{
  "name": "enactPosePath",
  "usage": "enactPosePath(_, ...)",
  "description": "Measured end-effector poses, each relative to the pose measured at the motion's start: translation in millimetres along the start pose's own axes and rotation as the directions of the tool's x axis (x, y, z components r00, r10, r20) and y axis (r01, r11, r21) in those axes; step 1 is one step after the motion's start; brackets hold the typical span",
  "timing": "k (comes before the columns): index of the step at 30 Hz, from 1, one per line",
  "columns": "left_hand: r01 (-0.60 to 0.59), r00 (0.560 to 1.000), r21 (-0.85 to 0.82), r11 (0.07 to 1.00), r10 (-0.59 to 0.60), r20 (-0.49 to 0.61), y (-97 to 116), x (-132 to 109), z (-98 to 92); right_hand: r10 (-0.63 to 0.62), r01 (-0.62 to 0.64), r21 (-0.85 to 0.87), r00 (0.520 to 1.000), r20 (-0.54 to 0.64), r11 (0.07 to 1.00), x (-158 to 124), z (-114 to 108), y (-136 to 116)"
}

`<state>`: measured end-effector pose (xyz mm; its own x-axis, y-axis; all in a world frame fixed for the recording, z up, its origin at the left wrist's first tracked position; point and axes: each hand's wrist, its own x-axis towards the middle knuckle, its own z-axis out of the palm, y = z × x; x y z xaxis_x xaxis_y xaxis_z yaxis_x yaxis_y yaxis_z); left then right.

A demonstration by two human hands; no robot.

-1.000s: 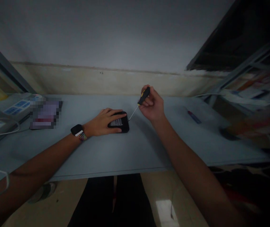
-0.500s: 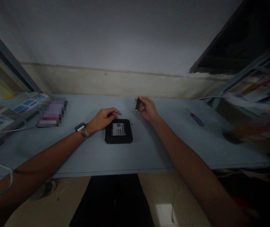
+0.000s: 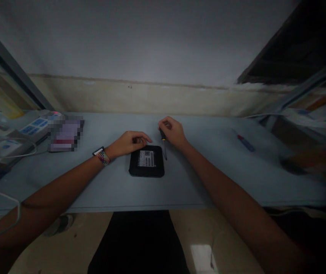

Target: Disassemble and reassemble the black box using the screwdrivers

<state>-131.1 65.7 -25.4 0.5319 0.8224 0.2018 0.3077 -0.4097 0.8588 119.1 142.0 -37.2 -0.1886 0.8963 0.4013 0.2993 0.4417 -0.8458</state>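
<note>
A flat black square box (image 3: 136, 163) with rounded corners lies on the grey table, a white printed label (image 3: 146, 158) on its upper face. My left hand (image 3: 130, 142) rests at the box's far left edge, index finger stretched out over the far side and the other fingers loosely bent. It holds nothing. In my right hand (image 3: 174, 131) is a screwdriver (image 3: 163, 136) with a black and yellow handle, gripped by closed fingers. Its thin shaft points down toward me, the tip just right of the box. Whether the tip touches the tabletop I cannot tell.
Left on the table (image 3: 108, 190) are a phone (image 3: 66, 135), its screen blurred out, and a white power strip (image 3: 34, 127) with cables. A second screwdriver (image 3: 245, 143) with a red and blue handle lies to the right. Behind stands a wall (image 3: 140, 45).
The screwdriver has swung from tip toward the lower left to tip toward the lower right. The whole view has shifted slightly; my left hand stays at the box's edge.
</note>
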Motion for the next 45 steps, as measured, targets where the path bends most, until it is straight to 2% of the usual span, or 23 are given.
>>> enactPosePath(5, -0.005, 1.0, 0.017, 1.0, 0.005, 0.022, 4, 1, -0.8, -0.093, 0.117, -0.217, 0.988, 0.12, 0.969, -5, 0, -8)
enactPosePath(13, 0.0, 0.999, 0.023, 1.0, -0.001, 0.046, 7, 0, -2.1, -0.114, 0.177, -0.349, 0.975, 0.192, 0.92, -5, 0, -8)
enactPosePath(29, 0.011, 0.999, -0.08, 0.997, -0.007, 0.043, 8, 0, -3.1, -0.113, 0.228, -0.445, 0.956, 0.27, 0.866, -5, -2, -10)
enactPosePath(45, 0.031, 0.998, -0.073, 0.997, -0.028, 0.048, 8, 2, -3.6, -0.108, 0.238, -0.471, 0.952, 0.286, 0.849, -6, -2, -12)
